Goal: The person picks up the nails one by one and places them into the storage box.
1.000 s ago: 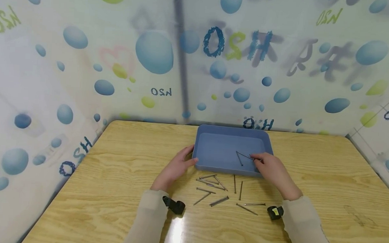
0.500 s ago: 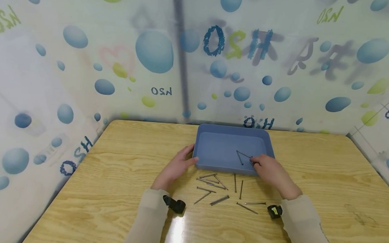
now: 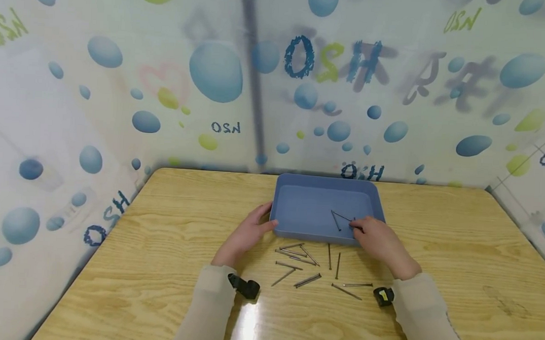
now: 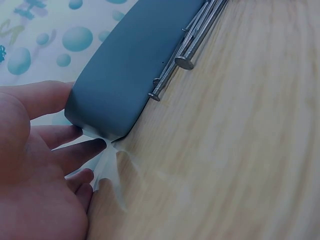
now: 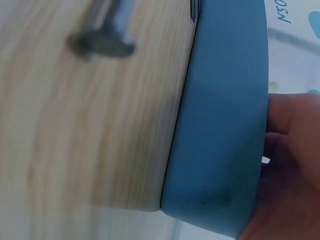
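A shallow blue tray [image 3: 307, 202] stands at the back of the table. My left hand [image 3: 248, 235] holds its front left corner; in the left wrist view the thumb goes over the rim while the fingers [image 4: 80, 152] touch the outer wall. My right hand [image 3: 379, 238] reaches over the front right rim, thumb and fingers curled together low inside, pinching a dark nail mostly hidden by them. Two thin nails [image 3: 336, 221] meet in a V on the tray floor just left of these fingertips. In the right wrist view the tray wall hides the fingertips.
Several loose nails [image 3: 307, 280] lie on the wooden table [image 3: 158, 286] in front of the tray, some close against its front wall. A patterned curtain [image 3: 213, 71] hangs right behind the table's back edge.
My right hand has moved slightly, its fingers drawing closer together at the nails inside the tray. The left hand has stayed at the corner, and the nails on the table lie as before.
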Demonstrator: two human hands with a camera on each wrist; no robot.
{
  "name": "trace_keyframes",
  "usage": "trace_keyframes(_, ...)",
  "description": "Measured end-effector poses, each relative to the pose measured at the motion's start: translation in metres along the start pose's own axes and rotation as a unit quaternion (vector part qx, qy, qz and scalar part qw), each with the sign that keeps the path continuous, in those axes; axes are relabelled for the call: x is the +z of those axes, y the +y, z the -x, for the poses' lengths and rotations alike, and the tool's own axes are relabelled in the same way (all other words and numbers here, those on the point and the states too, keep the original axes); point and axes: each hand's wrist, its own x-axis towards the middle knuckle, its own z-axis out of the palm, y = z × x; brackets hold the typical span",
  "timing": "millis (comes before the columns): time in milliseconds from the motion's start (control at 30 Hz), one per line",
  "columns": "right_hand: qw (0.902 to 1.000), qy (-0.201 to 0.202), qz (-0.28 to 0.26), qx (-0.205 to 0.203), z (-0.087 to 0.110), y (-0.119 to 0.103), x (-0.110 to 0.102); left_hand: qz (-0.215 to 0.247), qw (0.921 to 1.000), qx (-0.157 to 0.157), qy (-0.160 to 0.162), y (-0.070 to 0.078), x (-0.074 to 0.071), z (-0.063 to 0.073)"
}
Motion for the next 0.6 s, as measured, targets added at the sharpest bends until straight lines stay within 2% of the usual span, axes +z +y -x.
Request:
trace_keyframes(200, 0.9999, 0.003, -0.008, 0.010, 0.0010, -0.0030, -0.0012, -0.001, 1.0000, 0.000, 0.002, -0.0017, 0.0003, 0.0003)
trace_keyframes(267, 0.9999, 0.003, -0.009, 0.010, 0.0014, -0.0028, -0.0007, 0.000, 1.0000, 0.002, -0.006, 0.0063, -0.0007, 0.0050)
trace_keyframes(433, 0.9999, 0.006, -0.006, 0.012, 0.0016, -0.0020, 0.0001, -0.001, 1.0000, 0.003, -0.009, 0.0066, -0.0008, 0.0048)
trace_keyframes(500, 0.9998, 0.009, -0.005, 0.014, 0.0017, -0.0020, 0.0000, -0.001, 1.0000, 0.002, -0.002, -0.0014, 0.0002, 0.0000)
trace_keyframes(600, 0.9998, 0.011, -0.002, 0.014, 0.0018, -0.0017, -0.0003, 0.003, 1.0000, -0.002, -0.002, -0.0009, 0.0002, -0.0003)
